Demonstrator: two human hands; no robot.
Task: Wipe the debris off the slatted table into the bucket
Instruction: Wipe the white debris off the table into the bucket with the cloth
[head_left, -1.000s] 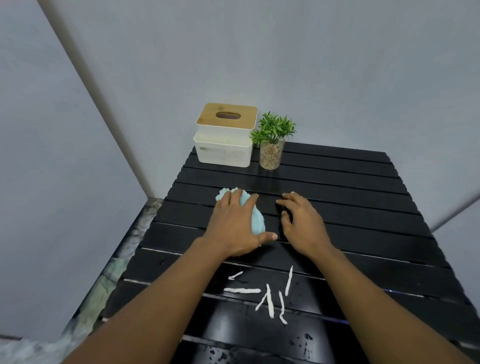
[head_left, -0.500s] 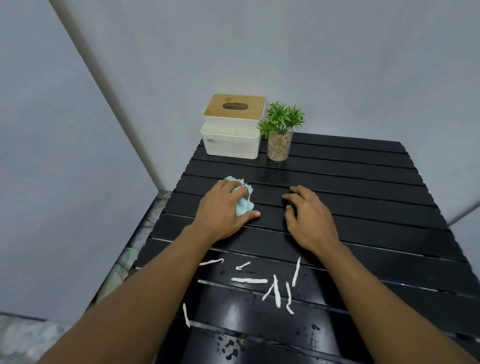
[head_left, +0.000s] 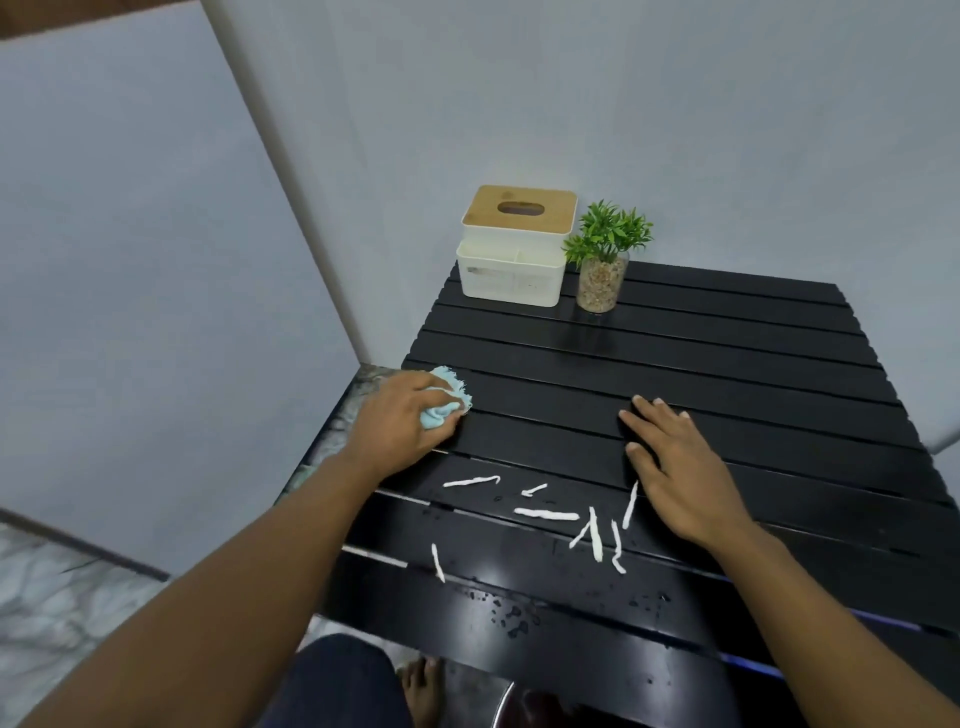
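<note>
Pale blue cloth is bunched in the left hand, which grips it closed against the black slatted desk. Over the last second this hand has carried the cloth leftward, from the slats in front of the tissue box to the desk's left edge, well left of that box. The right hand lies open and flat, palm down on the slats, nearer the viewer than the tissue box and to its right; it has hardly shifted. The debris, white paper strips, remains scattered on the near slats, nearer again than both hands, with water droplets closer in. More strips show now than a second ago, since the view has swung.

Assessment: no strip has been moved yet; the cloth's shift appears to set up a sweep from the left edge. A curved metallic rim below the near edge may be the bucket; this cannot be confirmed. The potted plant stands just right of the tissue box, clear of the work.
</note>
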